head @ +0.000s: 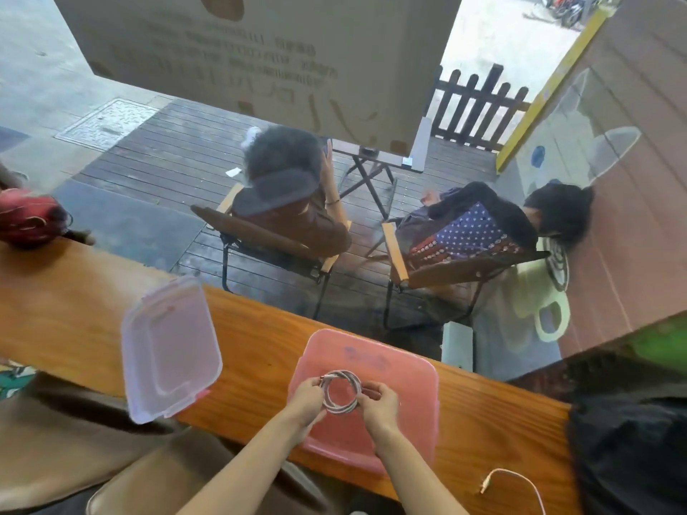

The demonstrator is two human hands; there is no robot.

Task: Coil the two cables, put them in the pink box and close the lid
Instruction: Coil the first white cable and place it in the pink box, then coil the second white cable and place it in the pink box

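The pink box (405, 369) stands open on the wooden counter in front of me. Over its inside I hold a white cable wound into a round coil (341, 392). My left hand (306, 401) grips the coil's left side and my right hand (379, 403) grips its right side. The second white cable (516, 481) lies loose on the counter at the lower right, its plug end pointing left. The clear, pink-tinted lid (171, 351) lies apart from the box on the counter to the left.
The wooden counter (252, 351) runs along a glass window. A red bag (29, 217) sits at its far left end and a black bag (632, 440) at its right end. Beyond the glass, two people sit on folding chairs.
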